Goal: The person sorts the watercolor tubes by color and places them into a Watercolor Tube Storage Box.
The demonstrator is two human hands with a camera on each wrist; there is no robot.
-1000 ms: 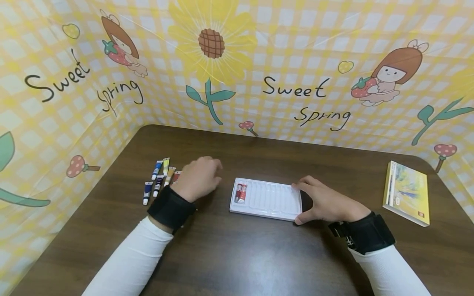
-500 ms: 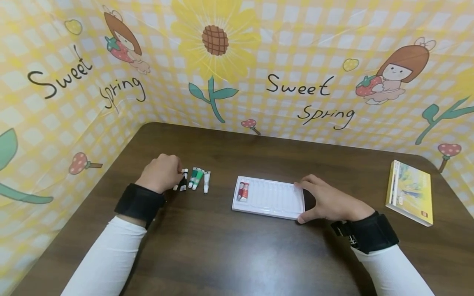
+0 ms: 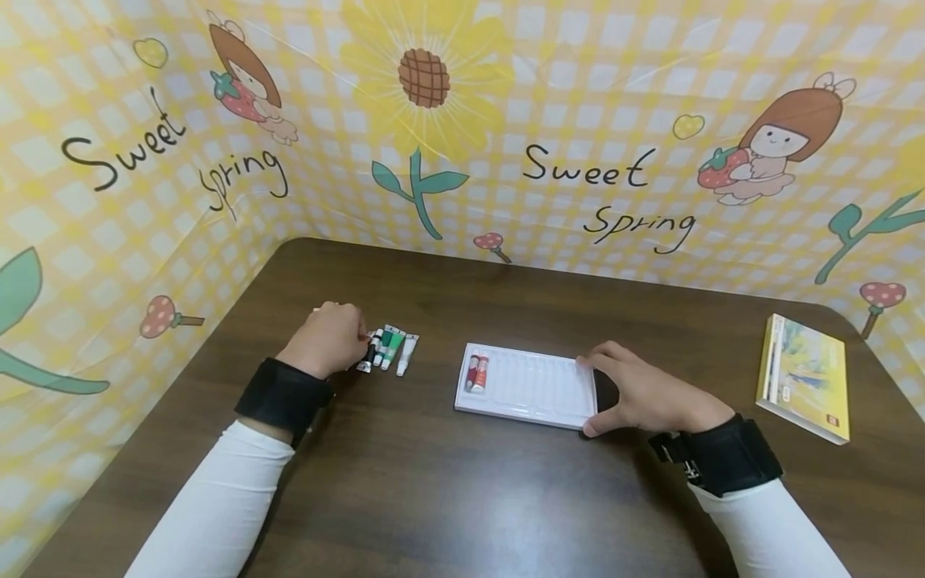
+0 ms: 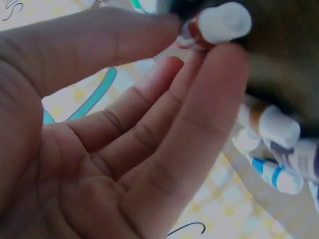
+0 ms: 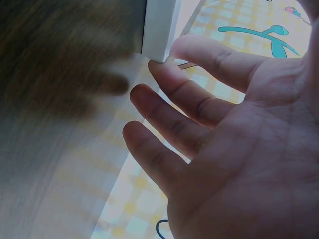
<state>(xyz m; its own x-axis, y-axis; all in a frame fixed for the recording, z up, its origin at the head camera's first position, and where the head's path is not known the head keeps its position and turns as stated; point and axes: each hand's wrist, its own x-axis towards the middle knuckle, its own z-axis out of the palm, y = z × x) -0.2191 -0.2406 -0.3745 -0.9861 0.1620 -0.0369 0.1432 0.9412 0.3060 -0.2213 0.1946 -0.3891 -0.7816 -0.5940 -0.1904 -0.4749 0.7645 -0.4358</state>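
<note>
My left hand [image 3: 327, 339] is over the paint tubes at the left of the table. In the left wrist view its thumb and forefinger pinch a paint tube [image 4: 224, 24] with a white cap and a reddish-brown band. Right beside the fingers lie a black tube [image 3: 372, 352], green tubes [image 3: 393, 351] and a white tube [image 3: 408, 356]. A white slotted tray [image 3: 538, 385] lies at the middle, with two red tubes [image 3: 477, 374] in its left end. My right hand [image 3: 639, 393] holds the tray's right end, thumb at the near corner and forefinger at the far one.
A yellow box [image 3: 805, 377] with a painted cover lies at the right of the table [image 3: 448, 498]. More tubes, one with a blue band [image 4: 276, 177], lie beneath the left hand, hidden from the head view. A checked yellow cloth [image 3: 303, 64] hangs behind and at the left.
My left hand has moved left onto the tubes, then slightly right, uncovering black, green and white tubes and covering the others. The right hand stays at the tray.
</note>
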